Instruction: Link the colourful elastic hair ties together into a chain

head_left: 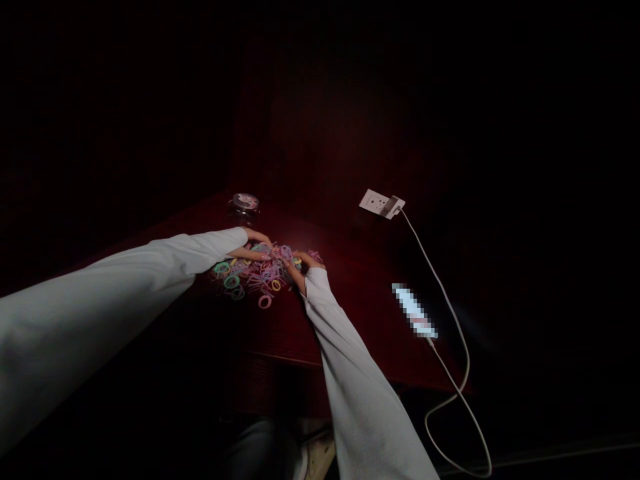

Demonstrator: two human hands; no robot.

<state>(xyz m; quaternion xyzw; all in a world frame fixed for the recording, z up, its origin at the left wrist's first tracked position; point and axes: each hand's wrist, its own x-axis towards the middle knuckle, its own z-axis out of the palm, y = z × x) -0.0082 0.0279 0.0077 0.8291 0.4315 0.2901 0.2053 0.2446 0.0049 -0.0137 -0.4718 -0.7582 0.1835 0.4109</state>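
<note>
A loose pile of coloured hair ties (pixel 265 275), mostly pink and purple with some green and yellow ones, lies on a dark red table. From the left, my left hand (pixel 256 245) reaches over the back of the pile, its fingers curled around some pink-purple hair ties. My right hand (pixel 301 267) meets it at the pile's right side, thumb and fingers closing on the same small cluster. Both hands nearly touch at the fingertips. Dim light and the overlapping ties hide exactly how many they hold.
Behind my left hand stands a round clear container (pixel 245 203) with a lid. A white socket plate (pixel 376 203) with a plugged-in charger is at the back right. Its white cable (pixel 447 297) loops down to a lit, pixelated phone (pixel 414 311) on the table's right.
</note>
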